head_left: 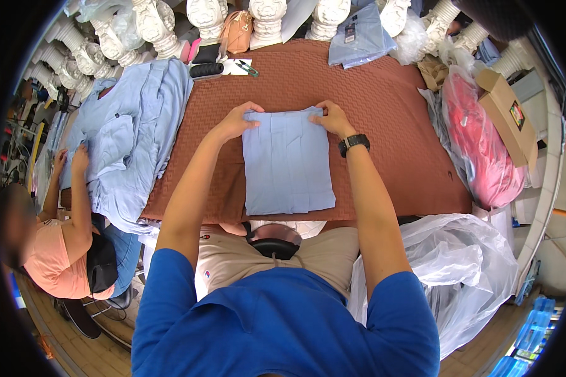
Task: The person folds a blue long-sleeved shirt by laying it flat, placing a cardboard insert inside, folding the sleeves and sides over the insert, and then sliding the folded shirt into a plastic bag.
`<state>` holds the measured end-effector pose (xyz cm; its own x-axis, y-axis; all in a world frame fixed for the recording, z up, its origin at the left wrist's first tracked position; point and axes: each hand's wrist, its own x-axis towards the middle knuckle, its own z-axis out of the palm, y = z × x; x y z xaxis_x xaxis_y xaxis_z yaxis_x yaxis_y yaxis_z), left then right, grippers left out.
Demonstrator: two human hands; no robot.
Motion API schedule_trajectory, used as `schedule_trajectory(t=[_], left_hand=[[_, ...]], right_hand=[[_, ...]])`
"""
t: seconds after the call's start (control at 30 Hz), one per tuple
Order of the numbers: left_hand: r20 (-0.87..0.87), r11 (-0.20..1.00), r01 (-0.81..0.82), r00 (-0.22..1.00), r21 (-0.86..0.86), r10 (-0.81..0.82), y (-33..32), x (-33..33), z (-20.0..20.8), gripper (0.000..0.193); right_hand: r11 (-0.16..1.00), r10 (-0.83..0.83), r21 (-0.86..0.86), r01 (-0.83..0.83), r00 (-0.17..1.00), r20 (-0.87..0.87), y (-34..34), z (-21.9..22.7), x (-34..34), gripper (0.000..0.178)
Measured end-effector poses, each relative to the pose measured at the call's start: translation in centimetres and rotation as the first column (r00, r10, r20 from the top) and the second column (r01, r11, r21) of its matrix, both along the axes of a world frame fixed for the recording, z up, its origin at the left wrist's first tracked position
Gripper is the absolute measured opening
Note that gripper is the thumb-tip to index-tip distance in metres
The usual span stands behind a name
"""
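A folded light blue shirt (288, 166) lies flat on the brown textured tablecloth (377, 132) in front of me, a neat upright rectangle. My left hand (234, 122) pinches its far left corner between thumb and fingers. At the far right corner, my right hand (336, 119), with a black watch on the wrist, grips the shirt's edge the same way. The far edge stretches straight between both hands. Its near edge rests close to the table's front edge.
Light blue shirts (138, 119) are heaped at the left, where a co-worker (63, 251) handles one. Thread spools (206, 70), snips (248, 68) and a bagged shirt (361, 38) lie along the back. A cardboard box (506, 116) and bagged red cloth (475, 138) stand right; clear plastic (453, 270) hangs nearby.
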<state>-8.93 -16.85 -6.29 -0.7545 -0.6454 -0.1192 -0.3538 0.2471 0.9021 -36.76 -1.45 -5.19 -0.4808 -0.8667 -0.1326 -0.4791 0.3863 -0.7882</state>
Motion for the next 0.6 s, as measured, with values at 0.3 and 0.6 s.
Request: schedule_trajectory(t=[0.3,0.6], left_hand=[[-0.003,0.752,-0.041,0.999,-0.658,0.052,2.3,0.9,0.1,0.031],[0.045,0.710,0.054,0.999,-0.702,-0.031,3.2,0.2,1.3,0.018]], right_hand=[[0.971,0.159,-0.126,-0.206,0.939,-0.306,1.1,-0.3,0.0,0.036],[0.919,0.189,-0.202,-0.340,0.827,-0.530,0.9,-0.1,0.4,0.032]])
